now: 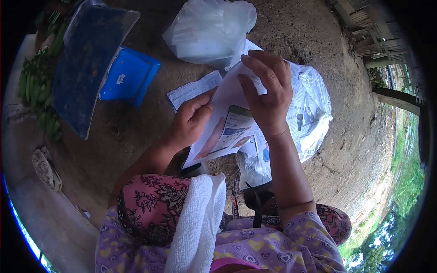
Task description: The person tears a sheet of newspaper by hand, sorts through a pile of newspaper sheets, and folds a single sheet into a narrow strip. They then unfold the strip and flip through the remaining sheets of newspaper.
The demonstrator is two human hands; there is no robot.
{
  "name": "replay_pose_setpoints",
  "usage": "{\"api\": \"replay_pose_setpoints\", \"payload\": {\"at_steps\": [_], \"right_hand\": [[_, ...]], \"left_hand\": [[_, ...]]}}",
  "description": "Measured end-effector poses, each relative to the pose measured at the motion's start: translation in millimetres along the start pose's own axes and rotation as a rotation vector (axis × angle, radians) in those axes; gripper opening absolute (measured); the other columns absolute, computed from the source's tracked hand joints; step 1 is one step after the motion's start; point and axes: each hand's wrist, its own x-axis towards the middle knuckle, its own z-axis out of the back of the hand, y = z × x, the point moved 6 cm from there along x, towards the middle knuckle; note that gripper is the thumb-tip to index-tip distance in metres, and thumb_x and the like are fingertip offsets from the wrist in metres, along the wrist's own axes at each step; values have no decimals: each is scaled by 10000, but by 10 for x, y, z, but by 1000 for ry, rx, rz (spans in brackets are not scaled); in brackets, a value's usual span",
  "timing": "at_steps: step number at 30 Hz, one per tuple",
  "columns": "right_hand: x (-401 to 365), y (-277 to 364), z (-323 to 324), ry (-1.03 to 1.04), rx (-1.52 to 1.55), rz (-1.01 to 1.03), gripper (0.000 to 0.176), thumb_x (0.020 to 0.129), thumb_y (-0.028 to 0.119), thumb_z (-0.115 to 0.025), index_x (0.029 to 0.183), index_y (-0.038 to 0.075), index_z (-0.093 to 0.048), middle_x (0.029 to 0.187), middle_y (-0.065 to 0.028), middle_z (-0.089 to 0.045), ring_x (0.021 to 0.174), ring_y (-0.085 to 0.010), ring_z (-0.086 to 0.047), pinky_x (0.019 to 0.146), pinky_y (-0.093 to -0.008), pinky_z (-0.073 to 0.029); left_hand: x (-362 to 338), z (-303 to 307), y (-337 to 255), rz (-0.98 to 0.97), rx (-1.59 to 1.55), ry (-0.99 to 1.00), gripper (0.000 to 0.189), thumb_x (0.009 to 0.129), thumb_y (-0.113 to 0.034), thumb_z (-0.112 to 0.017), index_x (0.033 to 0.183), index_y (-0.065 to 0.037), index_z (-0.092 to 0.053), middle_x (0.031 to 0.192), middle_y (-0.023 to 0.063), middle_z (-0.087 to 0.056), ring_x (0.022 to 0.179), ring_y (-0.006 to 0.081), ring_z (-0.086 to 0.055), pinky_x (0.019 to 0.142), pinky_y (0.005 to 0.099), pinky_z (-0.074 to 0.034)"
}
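A printed paper sheet (221,113) with a picture of a phone on it is held up in front of me. My left hand (191,120) pinches its left side between thumb and fingers. At the sheet's upper right, my right hand (271,86) is raised with its fingers bent and its thumb apart from them; the index fingertip is near the paper's top edge, and whether it touches is unclear. Behind the right hand, newspaper pages (307,102) lie on a clear plastic bag (323,91). Folded newsprint (193,91) rests on the ground beyond my left hand.
A white plastic bag (209,32) sits on the dirt ground at the top. To the left are a blue plastic stool (129,77), a dark panel (91,63) and green bananas (36,86). A white towel (195,223) hangs over my lap. Wooden slats (378,36) stand at upper right.
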Motion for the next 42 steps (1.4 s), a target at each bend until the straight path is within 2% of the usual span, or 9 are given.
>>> {"api": "replay_pose_setpoints", "payload": {"at_steps": [16, 20, 23, 26, 29, 33, 36, 38, 42], "right_hand": [[-18, -60, -32, -11, 28, 2, 420, 656, -22, -706, 1039, 144, -659, 1007, -43, -627, 880, -241, -568, 753, -341, -479], [-38, -178, -77, -1, 162, -164, 306, 669, -24, -706, 948, 98, -670, 903, -59, -654, 844, -233, -591, 743, -334, -481], [-91, -287, -145, 143, 284, -266, 213, 679, -28, -702, 863, 76, -671, 837, -59, -657, 824, -226, -600, 735, -328, -483], [-80, -215, -244, 336, 342, -224, 167, 687, -31, -695, 818, 69, -669, 833, -46, -651, 831, -224, -596, 733, -327, -482], [-78, -137, -307, 317, 322, -131, 165, 677, -26, -705, 804, 72, -666, 856, -36, -641, 845, -224, -587, 728, -330, -478], [-143, -126, -157, -7, 152, -215, 232, 662, -27, -711, 864, 61, -640, 845, -59, -626, 801, -224, -583, 688, -309, -469], [-402, -146, -382, 93, 623, -746, 103, 777, 9, -674, 849, 13, -602, 847, -39, -633, 731, -133, -588, 628, -251, -464], [-576, -161, -571, 133, 975, -1078, 90, 859, 73, -628, 849, -6, -584, 855, -16, -621, 764, -85, -575, 669, -236, -469], [-830, -488, -752, 82, 1046, -1165, 143, 887, 150, -583, 953, 23, -590, 881, -60, -626, 842, -129, -602, 766, -270, -479]], "left_hand": [[39, -1, 15, -6, 39, 12, 396, 924, -49, -382, 1303, 42, -447, 1106, 139, -612, 1012, 146, -564, 874, 268, -433], [53, -28, 53, -67, 31, -13, 390, 915, -47, -417, 1292, 40, -458, 1152, 163, -601, 1063, 179, -570, 906, 285, -432], [73, -45, 132, -36, -4, -7, 389, 899, -51, -478, 1275, 47, -470, 1133, 166, -611, 1033, 200, -596, 886, 298, -455], [144, 32, -42, -205, 219, -144, 352, 884, -63, -533, 1222, 36, -524, 1007, 171, -653, 912, 217, -654, 784, 302, -501], [180, 68, -174, -61, 430, -92, 292, 879, -73, -558, 1155, 19, -579, 891, 178, -668, 799, 240, -682, 680, 303, -520], [195, 150, -172, -276, 466, -316, 257, 872, -32, -547, 1119, 14, -602, 845, 199, -660, 742, 257, -682, 628, 315, -515], [194, 188, -197, -368, 410, -374, 253, 874, -8, -526, 1114, 18, -601, 863, 186, -665, 742, 259, -683, 629, 308, -516], [204, 172, -191, -252, 468, -302, 254, 877, -13, -517, 1115, 20, -596, 903, 181, -667, 791, 267, -681, 666, 311, -519], [243, 240, 207, -115, 428, -294, 263, 874, -54, -527, 1120, 16, -589, 984, 187, -657, 900, 280, -661, 765, 344, -508]]}}
